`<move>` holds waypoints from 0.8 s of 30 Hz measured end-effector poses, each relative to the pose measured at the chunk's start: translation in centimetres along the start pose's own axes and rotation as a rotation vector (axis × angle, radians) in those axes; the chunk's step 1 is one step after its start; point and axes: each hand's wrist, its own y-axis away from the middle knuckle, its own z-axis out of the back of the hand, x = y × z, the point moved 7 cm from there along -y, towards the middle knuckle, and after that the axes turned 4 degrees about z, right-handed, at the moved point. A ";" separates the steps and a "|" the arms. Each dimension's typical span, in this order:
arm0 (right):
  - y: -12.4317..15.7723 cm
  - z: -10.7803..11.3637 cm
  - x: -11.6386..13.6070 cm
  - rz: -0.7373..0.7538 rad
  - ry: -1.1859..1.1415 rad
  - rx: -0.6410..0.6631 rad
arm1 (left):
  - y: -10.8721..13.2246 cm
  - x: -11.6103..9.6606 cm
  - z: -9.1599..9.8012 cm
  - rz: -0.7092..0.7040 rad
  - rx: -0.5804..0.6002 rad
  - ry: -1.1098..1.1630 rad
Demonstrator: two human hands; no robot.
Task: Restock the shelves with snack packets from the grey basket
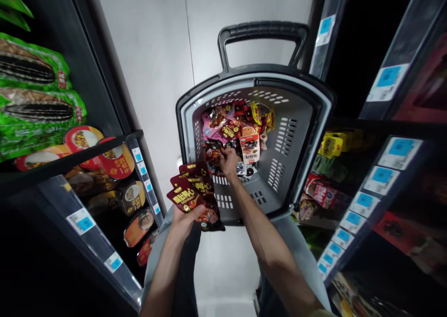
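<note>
My left hand (186,219) is closed around several dark red snack packets (193,191), fanned out with yellow lettering, just outside the near left side of the basket. A grey shopping basket (296,117) with slotted walls and a black rim stands in front of my legs. Down inside it, my right hand (229,161) has its fingers bent and closed at a dark snack packet (212,153) on the left of the pile; the fingertips are partly hidden. Close to that hand lies a white and orange packet (250,148). Pink packets (213,124) and yellow packets (256,113) lie farther back.
The basket's black handle (263,27) rises at the far side. On the left, shelves hold green seed bags (38,107) and round-topped packs (117,161). Shelves with blue and white price tags (380,175) flank the right. Pale floor (153,75) runs between.
</note>
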 end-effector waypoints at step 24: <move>50.9 37.4 39.0 0.929 0.837 1.061 | 45.9 -8.8 -12.0 -0.252 0.564 -0.330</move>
